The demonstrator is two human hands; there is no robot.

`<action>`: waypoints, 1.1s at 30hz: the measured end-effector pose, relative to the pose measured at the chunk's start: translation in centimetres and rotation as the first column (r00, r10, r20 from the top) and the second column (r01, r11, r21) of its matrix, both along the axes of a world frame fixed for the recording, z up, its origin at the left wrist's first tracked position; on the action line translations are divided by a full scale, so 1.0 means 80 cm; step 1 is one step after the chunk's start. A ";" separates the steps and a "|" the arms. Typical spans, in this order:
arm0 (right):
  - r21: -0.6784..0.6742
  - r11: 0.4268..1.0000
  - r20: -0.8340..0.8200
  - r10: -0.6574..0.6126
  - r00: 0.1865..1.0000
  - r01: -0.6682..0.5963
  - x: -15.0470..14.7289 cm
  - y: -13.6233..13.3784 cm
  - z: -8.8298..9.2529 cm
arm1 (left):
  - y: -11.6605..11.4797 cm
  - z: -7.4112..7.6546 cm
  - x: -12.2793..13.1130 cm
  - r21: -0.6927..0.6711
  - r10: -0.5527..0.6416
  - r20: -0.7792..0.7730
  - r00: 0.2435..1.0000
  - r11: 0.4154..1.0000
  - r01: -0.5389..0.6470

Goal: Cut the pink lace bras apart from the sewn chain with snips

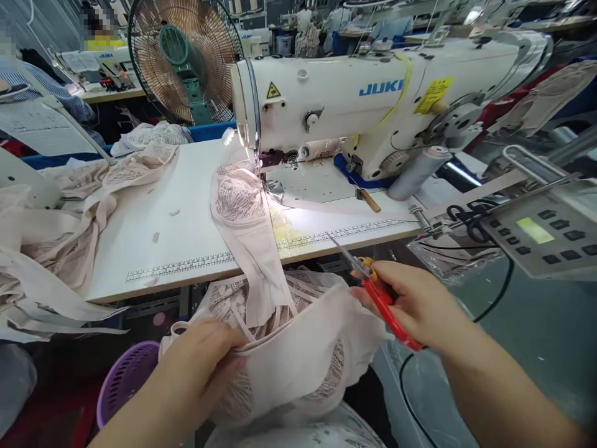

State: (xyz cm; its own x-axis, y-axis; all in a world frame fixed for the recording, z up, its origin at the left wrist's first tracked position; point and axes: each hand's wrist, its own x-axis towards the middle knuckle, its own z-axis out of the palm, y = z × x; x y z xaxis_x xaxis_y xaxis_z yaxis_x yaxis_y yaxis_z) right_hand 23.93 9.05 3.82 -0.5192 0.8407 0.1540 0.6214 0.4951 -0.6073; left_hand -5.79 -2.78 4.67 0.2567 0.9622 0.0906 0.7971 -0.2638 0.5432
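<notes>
My left hand [200, 367] is closed on a pale pink lace garment [298, 354] bunched in my lap below the table edge. A strip of the same fabric [242, 211] runs up over the table edge to the needle area of a white JUKI sewing machine [354, 93]. My right hand [415, 302] grips red-handled thread snips [373, 286], whose blades point up and left toward the fabric, a little apart from it.
White sewing table [177, 242] with a printed ruler along its front edge. Heaped pink fabric [51, 249] lies at left. A purple basket [125, 379] sits low left, a fan [184, 56] behind, and a control panel [541, 236] with black cables at right.
</notes>
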 end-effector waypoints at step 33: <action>-0.421 0.841 -0.279 0.236 0.931 -0.340 -0.070 -0.032 0.014 | 0.021 0.004 0.033 -0.015 0.245 0.695 0.676 0.945 -0.328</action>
